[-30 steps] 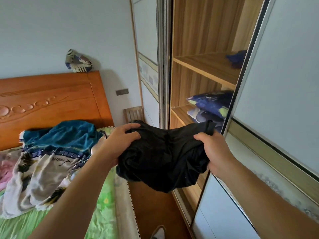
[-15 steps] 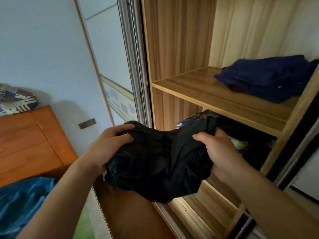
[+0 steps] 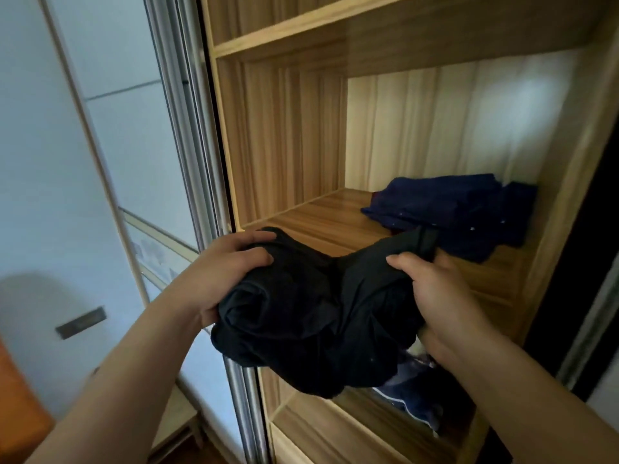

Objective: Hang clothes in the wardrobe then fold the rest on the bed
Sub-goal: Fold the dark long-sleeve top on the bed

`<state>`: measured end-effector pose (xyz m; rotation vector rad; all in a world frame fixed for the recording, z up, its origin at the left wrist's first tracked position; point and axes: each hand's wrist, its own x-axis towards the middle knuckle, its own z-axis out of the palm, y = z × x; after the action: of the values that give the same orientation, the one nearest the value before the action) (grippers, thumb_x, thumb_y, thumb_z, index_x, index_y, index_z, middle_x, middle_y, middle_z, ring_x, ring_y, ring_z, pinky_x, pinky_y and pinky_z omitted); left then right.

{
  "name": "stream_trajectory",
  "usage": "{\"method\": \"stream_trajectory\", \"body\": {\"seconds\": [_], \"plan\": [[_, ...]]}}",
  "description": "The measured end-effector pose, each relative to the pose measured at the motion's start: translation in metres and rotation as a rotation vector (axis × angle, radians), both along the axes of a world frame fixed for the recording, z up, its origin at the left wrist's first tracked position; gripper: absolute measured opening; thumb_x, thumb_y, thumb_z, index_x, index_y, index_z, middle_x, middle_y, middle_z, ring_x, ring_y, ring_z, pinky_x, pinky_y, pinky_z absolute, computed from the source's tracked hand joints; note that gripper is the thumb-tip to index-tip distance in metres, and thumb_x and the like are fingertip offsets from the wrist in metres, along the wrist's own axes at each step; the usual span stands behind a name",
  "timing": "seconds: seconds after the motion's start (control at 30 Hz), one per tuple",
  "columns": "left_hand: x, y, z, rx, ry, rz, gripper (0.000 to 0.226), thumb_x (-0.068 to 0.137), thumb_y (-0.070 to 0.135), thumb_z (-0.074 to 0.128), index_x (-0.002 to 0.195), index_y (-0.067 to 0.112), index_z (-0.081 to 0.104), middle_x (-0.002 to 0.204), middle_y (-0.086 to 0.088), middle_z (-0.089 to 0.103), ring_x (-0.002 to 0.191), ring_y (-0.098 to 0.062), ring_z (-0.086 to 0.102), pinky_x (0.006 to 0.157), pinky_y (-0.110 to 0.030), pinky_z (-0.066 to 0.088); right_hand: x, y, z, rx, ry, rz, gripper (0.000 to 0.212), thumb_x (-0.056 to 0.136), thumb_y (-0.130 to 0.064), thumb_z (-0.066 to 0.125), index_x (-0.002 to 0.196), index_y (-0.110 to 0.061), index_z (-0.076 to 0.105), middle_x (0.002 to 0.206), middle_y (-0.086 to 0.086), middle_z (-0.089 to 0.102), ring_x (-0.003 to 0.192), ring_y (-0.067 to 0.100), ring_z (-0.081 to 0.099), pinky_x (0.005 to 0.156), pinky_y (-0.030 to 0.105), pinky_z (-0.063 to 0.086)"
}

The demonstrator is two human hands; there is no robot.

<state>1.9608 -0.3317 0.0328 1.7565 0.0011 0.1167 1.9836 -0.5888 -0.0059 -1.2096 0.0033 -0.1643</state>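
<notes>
Both arms reach out toward the open wardrobe (image 3: 288, 135), and between them hangs a bunched black garment (image 3: 311, 316). The left hand (image 3: 231, 272) is clenched on its left end, the thumb lying over the top of the cloth and the fingers curled under the roll. The right hand (image 3: 438, 296) grips the right end the same way, thumb on top and fingers tucked beneath, with a strip of the fabric standing up just past it. The garment sags in the middle and its lowest fold drops below the front edge of the wooden shelf (image 3: 328, 226), held in the air just in front of that shelf; whether it brushes the edge I cannot tell. Further back on the shelf, toward the right side, lies a folded navy garment (image 3: 449, 212), apart from the black one. Above, another shelf board (image 3: 301, 31) closes the compartment, whose pale back panel catches a patch of light. In the compartment below, some blue patterned fabric (image 3: 412, 390) shows under the right wrist. Left of the opening stands the metal frame of the sliding door (image 3: 187, 128), then its white panels, then a pale wall with a small dark plate (image 3: 80, 321), and an orange-brown wooden corner (image 3: 16, 396) at the far left edge.
</notes>
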Motion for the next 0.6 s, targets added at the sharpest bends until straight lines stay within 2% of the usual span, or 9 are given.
{"method": "stream_trajectory", "body": {"seconds": [0.07, 0.17, 0.27, 0.4, 0.5, 0.6], "plan": [[0.026, -0.003, 0.007, -0.017, -0.005, -0.055, 0.035, 0.093, 0.007, 0.062, 0.125, 0.021, 0.069, 0.114, -0.008, 0.074, 0.1, -0.023, 0.073, 0.09, -0.04, 0.059, 0.014, -0.001, 0.007, 0.008, -0.018, -0.086, 0.032, 0.088, -0.012, 0.071, 0.119, -0.019, 0.067, 0.094, 0.005, 0.078, 0.078, 0.024, 0.077, 0.057, 0.032, 0.059], [0.066, -0.004, 0.019, -0.036, -0.025, -0.141, 0.034, 0.093, 0.007, 0.062, 0.122, 0.022, 0.07, 0.112, -0.007, 0.075, 0.099, -0.021, 0.073, 0.084, -0.034, 0.06, 0.036, 0.0, 0.019, 0.03, -0.035, -0.202, 0.03, 0.087, -0.013, 0.07, 0.117, -0.019, 0.068, 0.094, 0.008, 0.078, 0.077, 0.025, 0.077, 0.06, 0.036, 0.061], [0.106, -0.005, 0.033, -0.034, -0.047, -0.216, 0.034, 0.092, 0.008, 0.062, 0.122, 0.024, 0.07, 0.114, -0.007, 0.073, 0.102, -0.023, 0.071, 0.091, -0.038, 0.058, 0.056, 0.004, 0.03, 0.044, -0.055, -0.281, 0.026, 0.089, -0.014, 0.069, 0.114, -0.019, 0.069, 0.088, 0.005, 0.078, 0.074, 0.024, 0.076, 0.052, 0.034, 0.059], [0.157, -0.012, 0.045, -0.083, -0.078, -0.324, 0.035, 0.093, 0.003, 0.06, 0.12, 0.022, 0.07, 0.103, -0.004, 0.075, 0.086, -0.015, 0.074, 0.068, -0.024, 0.059, 0.08, 0.005, 0.048, 0.034, -0.07, -0.367, 0.025, 0.09, -0.017, 0.069, 0.115, -0.018, 0.07, 0.095, 0.007, 0.078, 0.079, 0.025, 0.076, 0.055, 0.035, 0.06], [0.197, -0.02, 0.052, -0.093, -0.08, -0.404, 0.036, 0.093, 0.006, 0.061, 0.122, 0.024, 0.07, 0.104, -0.003, 0.075, 0.085, -0.014, 0.074, 0.068, -0.025, 0.06, 0.097, 0.0, 0.061, 0.047, -0.065, -0.477, 0.023, 0.091, -0.018, 0.069, 0.114, -0.017, 0.07, 0.094, 0.009, 0.078, 0.077, 0.026, 0.076, 0.053, 0.034, 0.059], [0.233, -0.036, 0.055, -0.146, -0.065, -0.482, 0.036, 0.093, 0.007, 0.062, 0.122, 0.025, 0.07, 0.104, -0.004, 0.076, 0.086, -0.016, 0.075, 0.067, -0.025, 0.059, 0.112, -0.012, 0.072, 0.036, -0.041, -0.547, 0.023, 0.091, -0.018, 0.07, 0.114, -0.017, 0.069, 0.098, 0.01, 0.077, 0.081, 0.029, 0.076, 0.06, 0.038, 0.061]]}}
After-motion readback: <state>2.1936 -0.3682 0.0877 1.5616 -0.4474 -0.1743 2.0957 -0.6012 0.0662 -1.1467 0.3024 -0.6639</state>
